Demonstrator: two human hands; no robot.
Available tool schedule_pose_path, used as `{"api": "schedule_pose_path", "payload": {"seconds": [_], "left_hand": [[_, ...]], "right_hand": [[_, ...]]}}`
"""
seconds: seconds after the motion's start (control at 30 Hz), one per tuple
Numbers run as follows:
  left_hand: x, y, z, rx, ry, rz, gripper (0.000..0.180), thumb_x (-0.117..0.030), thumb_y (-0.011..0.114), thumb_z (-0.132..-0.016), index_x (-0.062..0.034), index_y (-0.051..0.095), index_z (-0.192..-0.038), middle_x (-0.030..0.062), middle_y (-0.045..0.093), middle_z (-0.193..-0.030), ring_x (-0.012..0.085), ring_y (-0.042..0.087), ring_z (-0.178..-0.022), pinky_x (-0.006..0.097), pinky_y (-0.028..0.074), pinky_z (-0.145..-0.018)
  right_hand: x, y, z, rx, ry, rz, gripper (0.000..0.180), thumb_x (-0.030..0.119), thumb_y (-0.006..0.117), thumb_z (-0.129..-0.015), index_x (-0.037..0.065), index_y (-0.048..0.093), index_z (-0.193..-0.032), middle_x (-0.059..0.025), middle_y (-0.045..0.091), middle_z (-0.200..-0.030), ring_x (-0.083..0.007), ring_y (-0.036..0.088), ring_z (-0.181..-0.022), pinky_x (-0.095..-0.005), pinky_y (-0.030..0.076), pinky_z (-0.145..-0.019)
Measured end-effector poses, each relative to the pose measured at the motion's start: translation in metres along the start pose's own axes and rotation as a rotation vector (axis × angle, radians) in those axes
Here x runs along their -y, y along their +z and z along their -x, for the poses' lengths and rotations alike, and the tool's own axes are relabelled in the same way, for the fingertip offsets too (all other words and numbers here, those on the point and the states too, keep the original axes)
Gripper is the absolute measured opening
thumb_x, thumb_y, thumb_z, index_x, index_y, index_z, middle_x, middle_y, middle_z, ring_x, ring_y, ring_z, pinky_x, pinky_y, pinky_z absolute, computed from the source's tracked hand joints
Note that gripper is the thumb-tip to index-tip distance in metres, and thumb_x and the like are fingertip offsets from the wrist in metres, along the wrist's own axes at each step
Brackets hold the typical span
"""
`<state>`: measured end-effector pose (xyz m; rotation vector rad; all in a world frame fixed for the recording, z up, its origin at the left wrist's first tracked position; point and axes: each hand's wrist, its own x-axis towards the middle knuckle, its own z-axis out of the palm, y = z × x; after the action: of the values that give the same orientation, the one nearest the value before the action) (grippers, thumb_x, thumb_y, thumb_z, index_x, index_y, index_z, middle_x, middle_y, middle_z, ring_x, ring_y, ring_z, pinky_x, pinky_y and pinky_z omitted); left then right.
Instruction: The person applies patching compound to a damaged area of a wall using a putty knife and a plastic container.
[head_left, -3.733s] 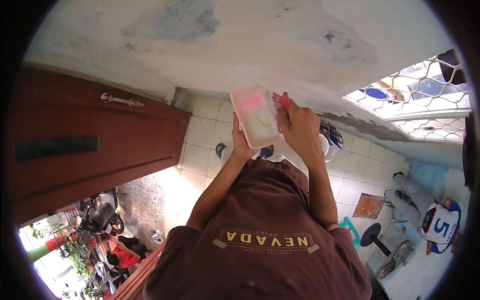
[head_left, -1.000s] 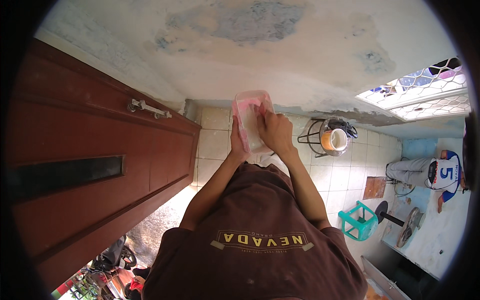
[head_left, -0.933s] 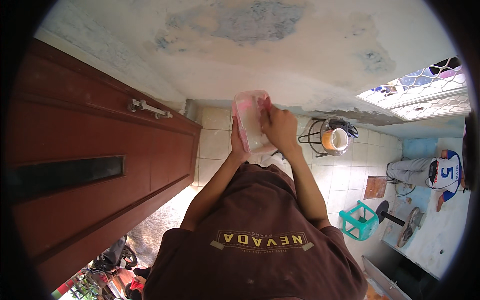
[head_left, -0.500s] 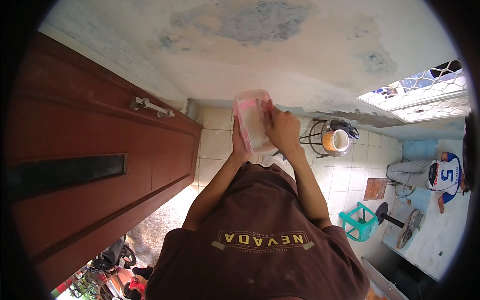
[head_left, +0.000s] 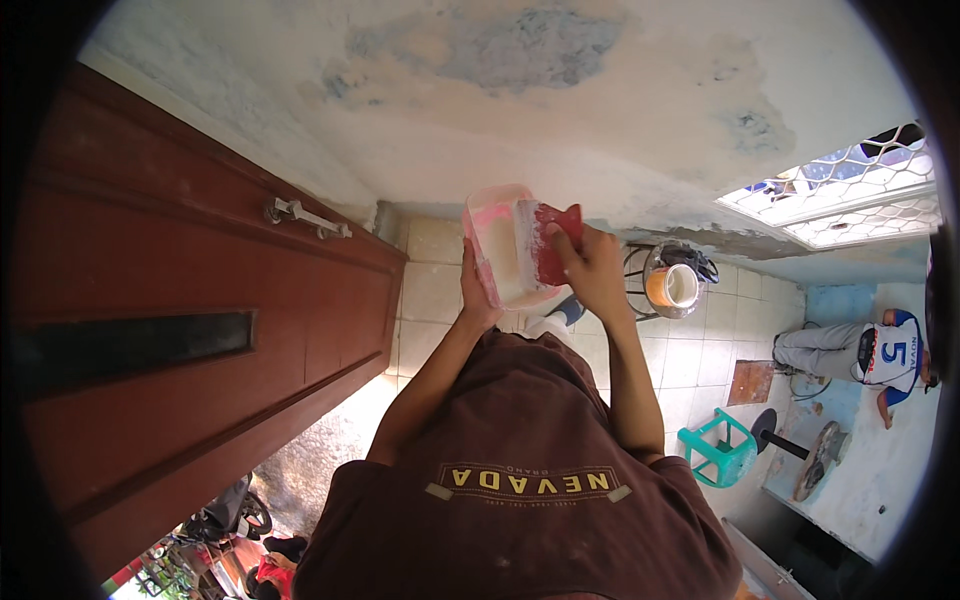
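Observation:
My left hand (head_left: 481,290) grips the near left side of a pink plastic tub (head_left: 481,250), smeared with white filler paste (head_left: 502,243). My right hand (head_left: 598,268) is closed on a red putty scraper (head_left: 556,247), thumb across its face. The scraper's blade edge carries whitish paste and lies over the right side of the tub. In front of both hands rises a wall (head_left: 640,120) with grey and pale patches.
A red-brown door (head_left: 150,250) with a handle stands left. Toward the right are a round stool (head_left: 640,285) bearing an orange-and-white bucket (head_left: 671,286), a green plastic stool (head_left: 722,450), a grilled window (head_left: 835,190) and another person (head_left: 880,350) near the far wall.
My right hand has turned and shifted slightly right, bringing the red scraper's broad face into view over the tub. The left hand keeps its hold on the tub.

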<state>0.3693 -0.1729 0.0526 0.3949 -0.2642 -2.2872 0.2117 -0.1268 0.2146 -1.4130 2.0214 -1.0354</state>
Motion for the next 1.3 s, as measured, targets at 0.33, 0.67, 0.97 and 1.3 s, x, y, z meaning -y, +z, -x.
{"api": "schedule_pose_path", "payload": {"seconds": [0.33, 0.67, 0.97, 1.3], "left_hand": [[-0.007, 0.012, -0.001, 0.048, -0.091, 0.092, 0.078, -0.069, 0.031, -0.1, -0.0143, 0.031, -0.156, 0.0119, 0.044, -0.153, 0.0338, 0.046, -0.139, 0.057, 0.039, -0.114], [-0.005, 0.002, -0.015, -0.017, -0.014, 0.043, 0.075, -0.07, 0.037, -0.099, -0.0172, 0.04, -0.152, 0.0037, 0.051, -0.147, 0.024, 0.048, -0.136, 0.049, 0.037, -0.115], [0.02, 0.027, -0.045, -0.008, -0.103, 0.084, 0.064, -0.064, 0.037, -0.102, -0.0214, 0.044, -0.149, 0.0027, 0.051, -0.147, 0.0268, 0.048, -0.136, 0.052, 0.038, -0.114], [0.038, 0.03, -0.055, 0.029, -0.134, 0.05, 0.071, -0.07, 0.041, -0.097, -0.0227, 0.043, -0.15, 0.0011, 0.05, -0.148, 0.0259, 0.046, -0.137, 0.054, 0.036, -0.114]], "right_hand": [[-0.056, 0.017, 0.018, 0.055, 0.663, -1.521, 0.026, 0.023, 0.063, -0.1, 0.001, 0.064, -0.113, -0.0062, 0.071, -0.103, -0.0132, 0.067, -0.087, -0.0296, 0.054, -0.08], [-0.065, 0.0, 0.02, 0.178, 0.445, -1.776, 0.023, 0.014, 0.061, -0.097, 0.001, 0.058, -0.116, -0.0093, 0.07, -0.106, -0.0144, 0.07, -0.081, -0.0281, 0.06, -0.065], [-0.027, -0.082, -0.062, -0.25, 0.26, -1.654, 0.025, 0.017, 0.049, -0.1, -0.005, 0.055, -0.11, -0.0202, 0.069, -0.103, -0.0285, 0.072, -0.089, -0.0303, 0.065, -0.074], [-0.012, -0.19, -0.23, -0.317, 0.131, -1.244, 0.035, 0.01, 0.033, -0.097, -0.015, 0.055, -0.106, -0.033, 0.062, -0.118, -0.0399, 0.064, -0.111, -0.0422, 0.058, -0.1]]}}
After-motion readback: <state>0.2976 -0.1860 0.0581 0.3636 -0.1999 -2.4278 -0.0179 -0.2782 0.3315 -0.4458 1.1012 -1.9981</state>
